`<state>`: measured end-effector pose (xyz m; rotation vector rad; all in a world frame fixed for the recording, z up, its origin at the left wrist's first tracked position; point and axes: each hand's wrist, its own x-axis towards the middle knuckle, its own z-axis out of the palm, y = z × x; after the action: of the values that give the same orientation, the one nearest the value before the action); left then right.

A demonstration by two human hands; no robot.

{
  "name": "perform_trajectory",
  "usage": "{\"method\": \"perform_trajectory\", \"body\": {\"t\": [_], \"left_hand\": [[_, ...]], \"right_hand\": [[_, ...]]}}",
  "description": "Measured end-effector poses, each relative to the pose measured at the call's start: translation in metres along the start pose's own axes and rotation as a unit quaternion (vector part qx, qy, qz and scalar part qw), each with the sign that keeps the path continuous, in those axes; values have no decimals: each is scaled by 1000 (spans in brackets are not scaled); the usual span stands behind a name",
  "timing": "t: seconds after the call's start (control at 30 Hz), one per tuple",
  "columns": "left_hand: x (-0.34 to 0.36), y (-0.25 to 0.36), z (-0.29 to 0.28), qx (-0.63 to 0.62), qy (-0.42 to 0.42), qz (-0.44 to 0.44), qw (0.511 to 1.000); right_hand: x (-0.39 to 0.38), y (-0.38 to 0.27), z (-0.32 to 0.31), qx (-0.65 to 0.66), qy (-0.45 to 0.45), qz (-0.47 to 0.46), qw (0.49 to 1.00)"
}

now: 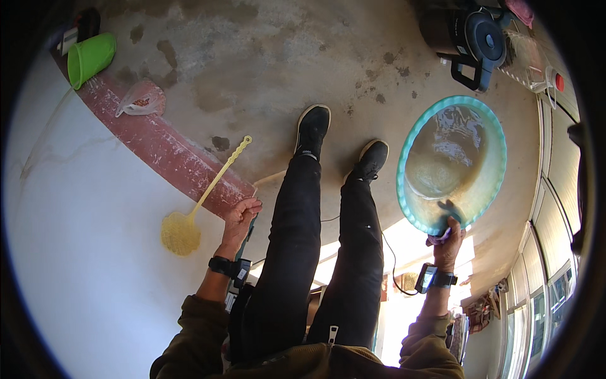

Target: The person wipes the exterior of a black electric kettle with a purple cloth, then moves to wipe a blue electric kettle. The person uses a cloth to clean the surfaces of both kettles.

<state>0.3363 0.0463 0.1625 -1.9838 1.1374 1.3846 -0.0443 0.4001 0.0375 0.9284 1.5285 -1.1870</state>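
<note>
On the right, a round basin (499, 170) with a scalloped teal rim holds murky, shiny water. My right hand (449, 243) is closed at its near edge, with a bunched purple cloth (438, 237) between the fingers and the rim. My left hand (240, 218) has its fingers curled in, at the near end of a red-brown band along the wall. Whatever it may hold is hidden; a dark green edge shows just below it. Close by, a yellow fly swatter (181, 232) lies against the white wall, its handle slanting across the band.
A black-handled electric kettle (485, 41) and a clear plastic jug with a red cap (558, 82) stand at the far right. Toward the far left are a green plastic basket (92, 58) and a clear plastic bag (142, 99). A dark cord (391, 252) runs beside my leg.
</note>
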Motion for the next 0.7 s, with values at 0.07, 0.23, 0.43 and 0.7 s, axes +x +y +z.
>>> {"method": "perform_trajectory", "body": {"t": [0.07,0.23,0.43,0.7], "left_hand": [[-7,-18,8,-31,1,-1,1000],[-13,-48,42,-86,-10,48,995],[-57,-55,57,-142,21,80,986],[-61,-78,80,-198,42,24,979]], "right_hand": [[4,-14,6,3,-23,-6,1000],[20,-43,18,-5,-83,-48,995],[-7,-74,18,-39,-77,-88,992],[-33,-84,40,-77,-120,-107,984]]}}
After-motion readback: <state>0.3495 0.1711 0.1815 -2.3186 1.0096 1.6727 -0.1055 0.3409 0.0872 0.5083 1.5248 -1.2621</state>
